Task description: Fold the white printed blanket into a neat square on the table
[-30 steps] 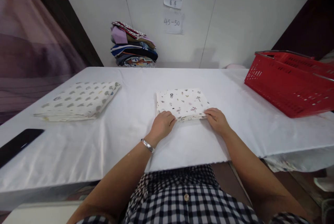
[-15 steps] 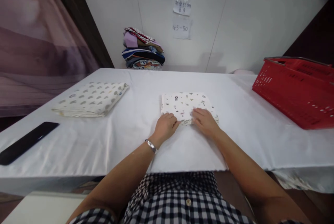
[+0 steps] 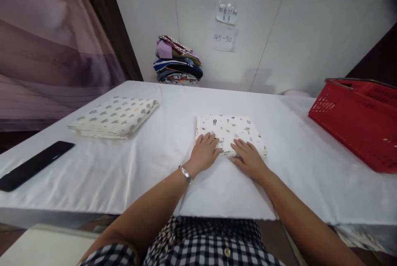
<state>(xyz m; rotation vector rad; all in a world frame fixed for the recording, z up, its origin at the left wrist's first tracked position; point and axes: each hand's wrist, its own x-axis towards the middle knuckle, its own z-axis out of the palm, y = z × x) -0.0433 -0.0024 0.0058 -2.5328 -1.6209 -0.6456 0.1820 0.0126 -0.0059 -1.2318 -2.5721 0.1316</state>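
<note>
A white cloth with small printed plants and animals [image 3: 229,127] lies folded into a flat rectangle on the table in front of me. My left hand [image 3: 205,150] rests flat on its near left corner, fingers spread. On the near right part lies my right hand [image 3: 249,159], also with its fingers stretched out and the thumb by the front edge. Neither hand grips the cloth. The layered folds show along the near edge between my hands.
Another folded cloth with grey-green spots [image 3: 114,117] lies on the white-covered table [image 3: 161,166] to the left. Nearer sits a dark phone-like slab [image 3: 35,166]. A red basket [image 3: 356,125] stands at the right, and a stack of folded fabrics [image 3: 178,61] at the back.
My left fingers have gone from curled at the cloth's near edge to lying spread on top. My right hand has shifted slightly toward the near edge. The camera view has tilted a little.
</note>
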